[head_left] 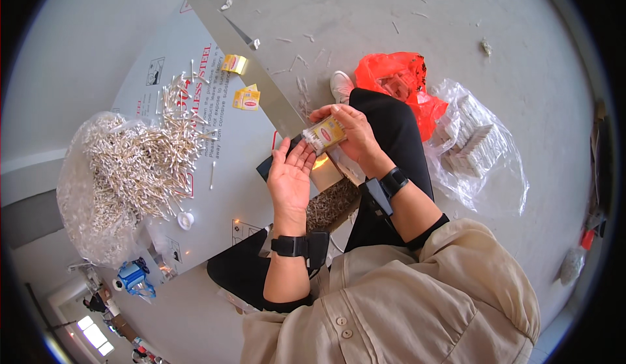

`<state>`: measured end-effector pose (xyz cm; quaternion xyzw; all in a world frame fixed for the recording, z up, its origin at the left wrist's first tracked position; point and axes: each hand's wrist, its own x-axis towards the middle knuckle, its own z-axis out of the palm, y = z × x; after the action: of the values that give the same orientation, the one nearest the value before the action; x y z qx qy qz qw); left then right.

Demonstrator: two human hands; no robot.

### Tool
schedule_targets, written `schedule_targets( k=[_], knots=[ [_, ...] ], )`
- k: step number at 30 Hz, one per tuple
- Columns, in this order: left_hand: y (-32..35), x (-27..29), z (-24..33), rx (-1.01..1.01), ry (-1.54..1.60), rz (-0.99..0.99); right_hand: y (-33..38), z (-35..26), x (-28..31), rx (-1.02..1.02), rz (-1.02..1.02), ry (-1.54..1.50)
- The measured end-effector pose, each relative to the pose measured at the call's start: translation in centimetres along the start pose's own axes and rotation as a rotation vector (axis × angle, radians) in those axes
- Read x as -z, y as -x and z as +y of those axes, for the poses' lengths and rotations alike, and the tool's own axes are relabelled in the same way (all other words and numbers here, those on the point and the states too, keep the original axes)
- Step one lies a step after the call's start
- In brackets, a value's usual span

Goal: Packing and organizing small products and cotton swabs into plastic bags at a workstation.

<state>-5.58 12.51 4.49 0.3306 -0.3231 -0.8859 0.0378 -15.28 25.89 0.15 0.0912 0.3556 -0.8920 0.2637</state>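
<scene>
While in R hand [355, 132]: yellow packet [327, 132]

Place: a small hand-packing workshop, with the work done sitting on a bare floor.
Floor: grey concrete [404, 12], strewn with stray sticks and scraps.
Work surface: a steel sheet [215, 188] laid low, its printed protective film on it.
Stock: a big clear bag of cotton swabs [124, 168] spilling loose across the sheet.
Packaging: small yellow boxes [241, 80] on the sheet.
Finished goods: a clear bag of stacked white packs [479, 145] beside an orange plastic bag [398, 77].
</scene>
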Motion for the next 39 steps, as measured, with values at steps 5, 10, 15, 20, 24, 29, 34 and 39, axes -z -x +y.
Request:
schedule_targets(
  k=[5,10,15,20,24,29,34,39],
  knots=[
    [-0.4,-0.6,-0.6,-0.025,-0.106,-0.053,0.0,-0.1,-0.2,-0.005,-0.011,-0.03],
    [-0.9,-2.0,-2.0,0.0,-0.041,-0.136,-0.3,-1.3,1.5,0.059,0.033,-0.092],
    [0.6,-5.1,-3.1,-0.07,-0.071,-0.356,1.0,-5.7,2.4,0.086,0.075,-0.273],
    [4.1,-4.3,-2.0,-0.36,-0.44,-0.177,3.4,-5.9,2.2,-0.2,0.089,-0.342],
    [5.8,-1.7,1.6,-0.51,-0.782,-0.369,5.1,-2.7,-0.5,-0.451,-0.008,-0.407],
    [7.8,0.2,4.9,-0.595,-1.04,-0.431,5.5,0.8,-3.8,-0.663,0.067,-0.299],
    [8.0,1.9,4.9,-0.943,-1.118,-0.404,5.8,4.2,-6.0,-0.759,0.04,-0.238],
    [8.4,4.2,4.3,-0.789,-0.922,-0.127,7.1,3.9,-7.7,-0.492,0.031,0.275]
  ],
)
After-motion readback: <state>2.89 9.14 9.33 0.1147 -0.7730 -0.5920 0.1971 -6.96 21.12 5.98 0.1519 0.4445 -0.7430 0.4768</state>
